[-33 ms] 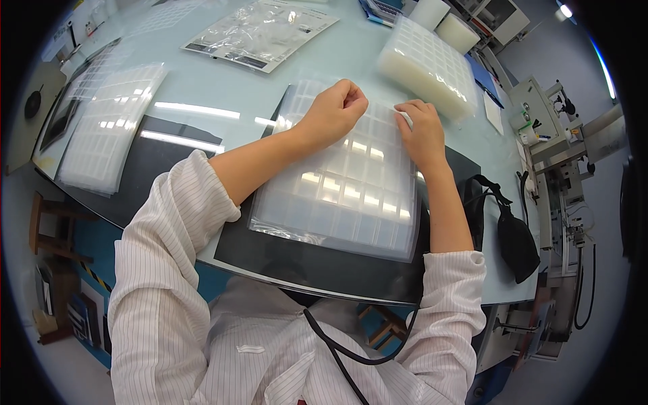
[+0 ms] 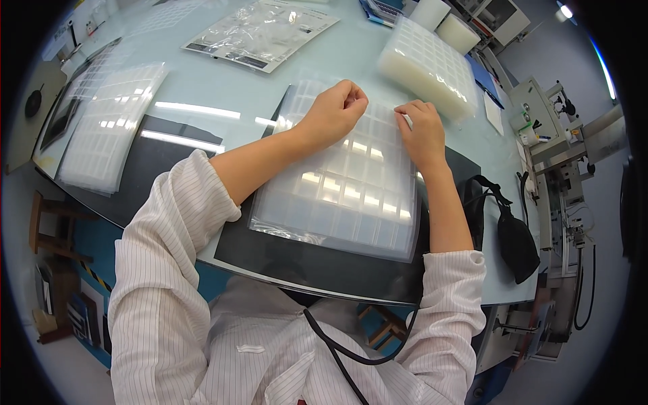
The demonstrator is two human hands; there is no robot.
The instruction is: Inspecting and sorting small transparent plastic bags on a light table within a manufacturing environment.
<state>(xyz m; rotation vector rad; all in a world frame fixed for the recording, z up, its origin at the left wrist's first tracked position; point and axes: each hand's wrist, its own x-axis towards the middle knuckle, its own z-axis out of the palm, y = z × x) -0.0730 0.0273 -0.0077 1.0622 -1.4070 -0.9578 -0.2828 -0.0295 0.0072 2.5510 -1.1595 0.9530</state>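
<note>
A stack of clear plastic sheets (image 2: 324, 202), marked off in a grid of rectangular cells, lies in front of me on a black mat (image 2: 324, 273). Over its far part is my left hand (image 2: 339, 109), the fingers curled in a pinch. Whatever they hold, if anything, is hidden. My right hand (image 2: 424, 135) is at the stack's far right edge, with fingers bent and thumb close to the forefinger. Too little shows between them to name anything held there. Light reflections cover the middle of the sheets.
Another pile of gridded sheets (image 2: 111, 128) lies at left. A thick block of gridded sheets (image 2: 432, 64) sits at far right beside white rolls (image 2: 459, 34). A clear plastic bag (image 2: 260, 30) lies at the back. A black pouch (image 2: 516, 243) hangs at the right table edge.
</note>
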